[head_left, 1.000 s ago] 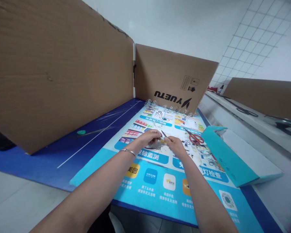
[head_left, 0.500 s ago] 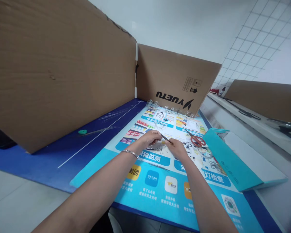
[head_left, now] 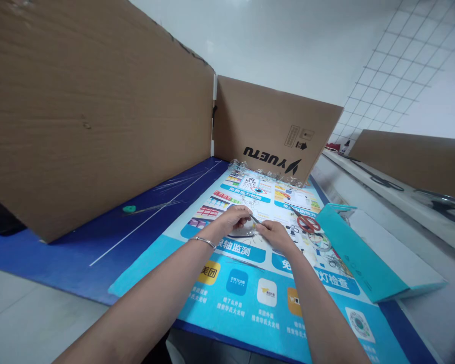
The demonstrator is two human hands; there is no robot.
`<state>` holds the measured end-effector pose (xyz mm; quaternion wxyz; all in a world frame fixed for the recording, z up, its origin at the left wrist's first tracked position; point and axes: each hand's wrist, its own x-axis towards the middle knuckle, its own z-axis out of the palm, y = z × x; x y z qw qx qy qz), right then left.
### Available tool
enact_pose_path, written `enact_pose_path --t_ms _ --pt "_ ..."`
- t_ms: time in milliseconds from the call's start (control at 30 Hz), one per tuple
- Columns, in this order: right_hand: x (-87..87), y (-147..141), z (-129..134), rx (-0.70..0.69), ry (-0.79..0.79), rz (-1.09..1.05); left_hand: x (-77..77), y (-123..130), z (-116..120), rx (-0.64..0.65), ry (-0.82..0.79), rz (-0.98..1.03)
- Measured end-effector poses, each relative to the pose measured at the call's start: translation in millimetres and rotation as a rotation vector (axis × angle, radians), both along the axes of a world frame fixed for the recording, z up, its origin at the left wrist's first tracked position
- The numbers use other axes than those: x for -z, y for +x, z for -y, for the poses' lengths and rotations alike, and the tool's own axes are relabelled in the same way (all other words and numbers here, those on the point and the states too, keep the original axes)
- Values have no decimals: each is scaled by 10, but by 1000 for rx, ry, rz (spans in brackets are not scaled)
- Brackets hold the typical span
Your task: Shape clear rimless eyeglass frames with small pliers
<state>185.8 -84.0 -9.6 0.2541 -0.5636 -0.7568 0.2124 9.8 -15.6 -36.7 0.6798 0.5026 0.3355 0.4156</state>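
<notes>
Slim steel tool (head_left: 255, 219) slants across the narrow gap between the hands, just above a curved clear plastic piece (head_left: 244, 231) on the printed poster (head_left: 246, 252). The right hand (head_left: 275, 235) is closed, pinching the tool, while the left hand (head_left: 233, 218) is curled shut around something its fingers hide. Crumpled clear plastic strips (head_left: 265, 172) still line the poster's far edge, and fine scraps lie around the hands, so plenty of loose material remains. Red-handled scissors (head_left: 308, 224) sit to the right, beside a teal folder (head_left: 358, 253). Compared with the earlier view, the hands have drawn closer together and the clear piece shows more plainly beneath them
</notes>
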Motion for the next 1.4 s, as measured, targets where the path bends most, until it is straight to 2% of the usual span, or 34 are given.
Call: enact_pose_path --t_ms 133,333,467,567,867,1133,1400 --pt "-32 5 23 -77 -83 6 -29 -27 -7 -37 0 46" --pt "-15 -10 -23 201 133 365 -30 -58 -18 -81 11 51" --pt "-2 -57 -2 180 179 495 18 -42 -39 -103 11 37" --pt "-6 -119 32 172 208 531 24 -38 -28 -111 14 31" --pt "-21 -168 65 280 224 620 -15 -12 20 -106 33 11" --pt "-45 -157 85 277 238 674 -60 -28 59 -98 96 -45" --pt "-75 -157 96 262 206 658 -107 -3 104 -152 179 -101"
